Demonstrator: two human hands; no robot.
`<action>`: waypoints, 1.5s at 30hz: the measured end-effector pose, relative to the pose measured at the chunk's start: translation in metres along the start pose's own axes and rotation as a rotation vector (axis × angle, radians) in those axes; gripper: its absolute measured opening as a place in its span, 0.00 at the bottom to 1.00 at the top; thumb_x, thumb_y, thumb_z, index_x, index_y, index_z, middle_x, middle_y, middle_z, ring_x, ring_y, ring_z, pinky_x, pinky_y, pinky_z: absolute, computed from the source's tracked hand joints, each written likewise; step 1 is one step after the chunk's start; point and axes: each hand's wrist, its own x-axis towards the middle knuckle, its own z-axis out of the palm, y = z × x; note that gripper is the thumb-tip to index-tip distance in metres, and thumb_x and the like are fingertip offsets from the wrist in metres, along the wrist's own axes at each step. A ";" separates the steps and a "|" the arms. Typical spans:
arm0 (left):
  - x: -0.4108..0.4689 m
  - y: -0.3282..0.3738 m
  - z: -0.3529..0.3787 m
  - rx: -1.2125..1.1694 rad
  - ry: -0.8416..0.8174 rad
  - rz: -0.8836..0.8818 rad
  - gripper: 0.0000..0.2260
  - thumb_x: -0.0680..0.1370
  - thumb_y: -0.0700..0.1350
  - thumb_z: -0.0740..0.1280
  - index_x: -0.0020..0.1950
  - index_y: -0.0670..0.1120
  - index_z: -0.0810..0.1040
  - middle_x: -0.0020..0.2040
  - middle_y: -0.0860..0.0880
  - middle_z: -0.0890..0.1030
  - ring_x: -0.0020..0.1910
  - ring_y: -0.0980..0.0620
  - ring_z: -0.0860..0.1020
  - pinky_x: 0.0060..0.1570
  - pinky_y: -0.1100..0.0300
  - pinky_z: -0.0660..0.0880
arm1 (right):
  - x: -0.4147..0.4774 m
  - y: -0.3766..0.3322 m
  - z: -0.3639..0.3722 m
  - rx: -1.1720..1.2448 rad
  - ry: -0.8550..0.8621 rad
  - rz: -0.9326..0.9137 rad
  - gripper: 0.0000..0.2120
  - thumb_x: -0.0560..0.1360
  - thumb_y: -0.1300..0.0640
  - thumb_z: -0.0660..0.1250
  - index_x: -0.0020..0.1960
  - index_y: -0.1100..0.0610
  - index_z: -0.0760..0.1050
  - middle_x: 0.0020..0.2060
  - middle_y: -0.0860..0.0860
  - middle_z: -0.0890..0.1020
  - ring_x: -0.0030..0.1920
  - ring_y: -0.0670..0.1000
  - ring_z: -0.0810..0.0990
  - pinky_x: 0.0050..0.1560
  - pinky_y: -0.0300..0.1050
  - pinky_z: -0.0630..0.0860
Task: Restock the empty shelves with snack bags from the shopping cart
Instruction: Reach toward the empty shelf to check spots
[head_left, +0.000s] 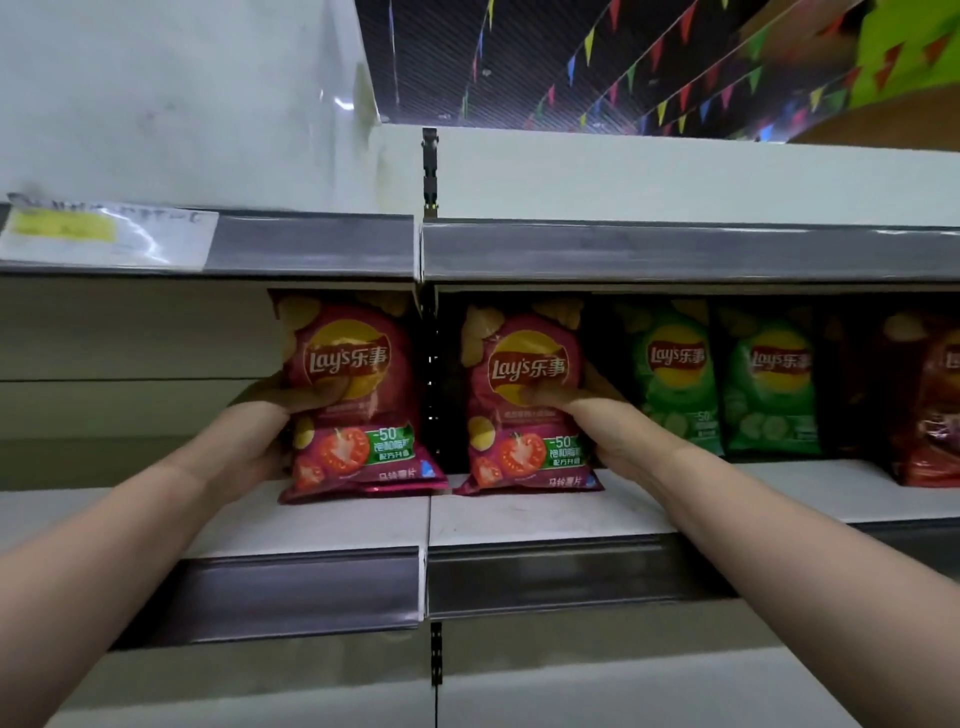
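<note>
Two red tomato-flavour Lay's bags stand upright on the white middle shelf (545, 519). My left hand (265, 431) grips the left red bag (358, 452) by its left edge, thumb across the front. My right hand (597, 421) grips the right red bag (519, 452) by its right edge, thumb on the front. Both bags touch the shelf. The cart is out of view.
Two green Lay's bags (675, 374) (774, 384) stand right of my right hand, then a dark red bag (930, 410) at the frame edge. The upper shelf edge (623, 249) hangs just above the bags, with a price label (104, 239) at left.
</note>
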 end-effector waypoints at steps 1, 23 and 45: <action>-0.002 0.002 0.000 -0.033 0.014 0.010 0.04 0.75 0.42 0.66 0.49 0.50 0.74 0.19 0.53 0.75 0.19 0.57 0.76 0.23 0.64 0.74 | -0.002 -0.001 0.001 0.000 0.007 0.001 0.25 0.67 0.57 0.76 0.60 0.49 0.69 0.46 0.51 0.82 0.43 0.52 0.83 0.38 0.44 0.79; -0.024 0.003 -0.009 0.310 0.001 -0.054 0.29 0.52 0.47 0.82 0.51 0.42 0.81 0.47 0.42 0.85 0.46 0.46 0.82 0.44 0.59 0.77 | -0.045 -0.018 0.111 -0.906 -0.115 -0.333 0.31 0.73 0.48 0.68 0.71 0.60 0.62 0.63 0.57 0.71 0.64 0.56 0.71 0.61 0.44 0.69; -0.007 -0.003 -0.011 0.368 -0.022 -0.142 0.18 0.57 0.42 0.78 0.45 0.42 0.81 0.44 0.45 0.84 0.45 0.47 0.80 0.48 0.59 0.74 | -0.005 -0.013 0.150 -0.776 -0.196 0.011 0.55 0.70 0.59 0.74 0.75 0.60 0.31 0.74 0.57 0.59 0.72 0.57 0.62 0.68 0.46 0.67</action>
